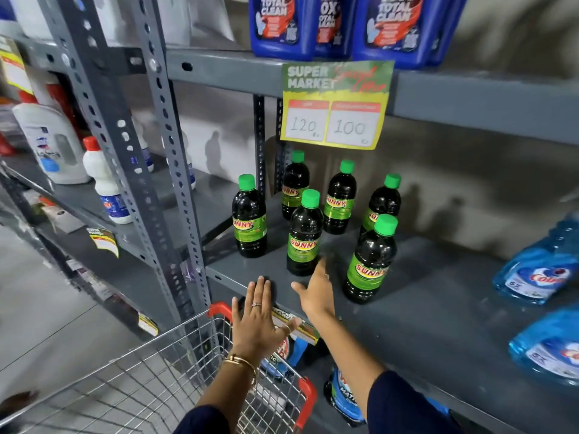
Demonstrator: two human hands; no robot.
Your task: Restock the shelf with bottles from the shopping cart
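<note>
Several dark bottles with green caps and green-yellow SUNNY labels stand upright on the grey shelf (407,308); the nearest are one at centre (304,233) and one at right (371,261). My left hand (257,317) hovers open, palm down, over the shelf's front edge, holding nothing. My right hand (315,292) is open over the shelf, fingers pointing toward the base of the centre bottle, just short of it. The wire shopping cart (156,380) with red corners sits below my arms; I see no bottles in the part that shows.
A yellow-green price sign (335,104) hangs from the shelf above, where blue detergent jugs (282,23) stand. Blue spray bottles (539,270) lie on the shelf at right. White bottles (106,189) fill the left rack behind a perforated grey upright (175,170). More products sit below.
</note>
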